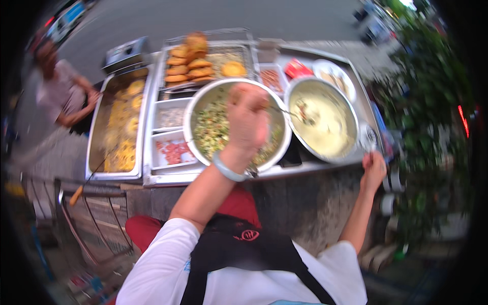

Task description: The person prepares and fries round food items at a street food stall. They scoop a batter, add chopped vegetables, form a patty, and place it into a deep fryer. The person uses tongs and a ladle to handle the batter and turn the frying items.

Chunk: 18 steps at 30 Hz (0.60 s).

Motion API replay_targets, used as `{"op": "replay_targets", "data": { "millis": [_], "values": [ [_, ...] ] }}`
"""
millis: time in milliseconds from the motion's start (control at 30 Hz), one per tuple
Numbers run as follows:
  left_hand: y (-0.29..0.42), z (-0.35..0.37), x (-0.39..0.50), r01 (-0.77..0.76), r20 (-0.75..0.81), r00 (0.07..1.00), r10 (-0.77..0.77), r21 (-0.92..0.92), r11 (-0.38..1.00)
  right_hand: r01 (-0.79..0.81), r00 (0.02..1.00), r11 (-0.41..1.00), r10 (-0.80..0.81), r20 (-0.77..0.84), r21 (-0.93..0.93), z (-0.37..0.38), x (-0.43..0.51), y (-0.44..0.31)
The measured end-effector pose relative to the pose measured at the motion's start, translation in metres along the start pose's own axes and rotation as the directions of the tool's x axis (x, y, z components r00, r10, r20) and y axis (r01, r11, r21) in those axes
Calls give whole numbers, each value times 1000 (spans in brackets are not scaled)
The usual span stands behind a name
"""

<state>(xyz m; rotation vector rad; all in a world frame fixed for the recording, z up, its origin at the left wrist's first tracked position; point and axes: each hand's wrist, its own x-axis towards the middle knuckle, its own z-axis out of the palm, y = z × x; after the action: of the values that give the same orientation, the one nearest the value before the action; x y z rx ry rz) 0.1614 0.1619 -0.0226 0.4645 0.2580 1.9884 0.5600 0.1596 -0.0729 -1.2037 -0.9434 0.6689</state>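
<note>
My left hand [249, 114], a pale bangle at its wrist, is raised over a large white bowl [187, 126] of chopped vegetable mix [209, 131]. It grips a thin metal utensil [280, 109] that points right. The utensil's far end, with bits of vegetable around it, is over or in the pale yellow batter [324, 131] of a metal bowl [354, 114]. At the tray's right side, my right hand [373, 169] has its fingers closed on a small round metal thing [368, 136], too blurred to name exactly.
A fryer [90, 152] of bubbling oil stands left, a wooden-handled tool [77, 195] jutting from it. Fried cakes [188, 68] are stacked on a rack. Tubs hold diced pink pieces [175, 152] and reddish-brown bits [270, 79]. A person [66, 87] stands beyond the fryer; plants [423, 95] are right.
</note>
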Motion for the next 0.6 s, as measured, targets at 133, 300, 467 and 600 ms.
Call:
{"op": "replay_targets", "data": {
  "millis": [133,300,467,600],
  "values": [
    [0,-2,-1,19,9,1000,-19,22,1000,77,995,997,-76,60,-6,23,3,-35],
    [0,3,-2,6,35,999,-5,-8,1000,202,953,967,-159,256,-153,80,-21,-47],
    [-5,2,0,-3,68,998,4,-14,1000,564,756,771,-337,561,-297,111,-42,-39],
    [-7,0,-1,15,75,997,-13,-21,1000,798,561,536,-496,663,-275,116,-37,-32]
  ]
}}
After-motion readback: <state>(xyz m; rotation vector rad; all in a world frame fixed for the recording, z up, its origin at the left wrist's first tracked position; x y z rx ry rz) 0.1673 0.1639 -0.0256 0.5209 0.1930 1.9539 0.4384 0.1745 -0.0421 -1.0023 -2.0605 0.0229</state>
